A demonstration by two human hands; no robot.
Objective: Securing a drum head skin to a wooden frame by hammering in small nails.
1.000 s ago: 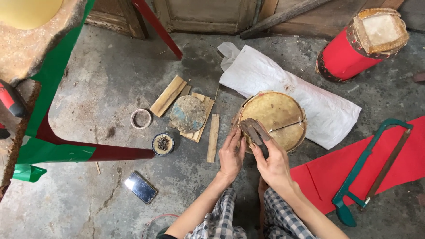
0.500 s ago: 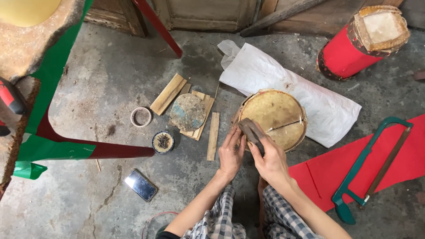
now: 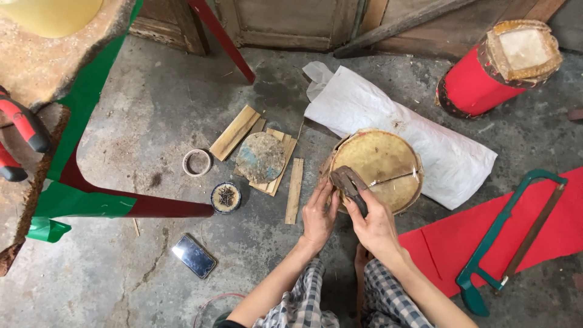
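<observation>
Both hands (image 3: 349, 218) hold pincers (image 3: 350, 185) at drum's edge (image 3: 340, 159).

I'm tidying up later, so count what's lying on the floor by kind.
Drums: 2, the round drum under the hands and a red drum
Wood slats: about 4
Hacksaw: 1
Phone: 1
Tape ring: 1
Total: about 9

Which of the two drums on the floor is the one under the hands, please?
The flat round drum with the tan skin, lying on the white sack; the red drum lies apart at upper right.
</observation>
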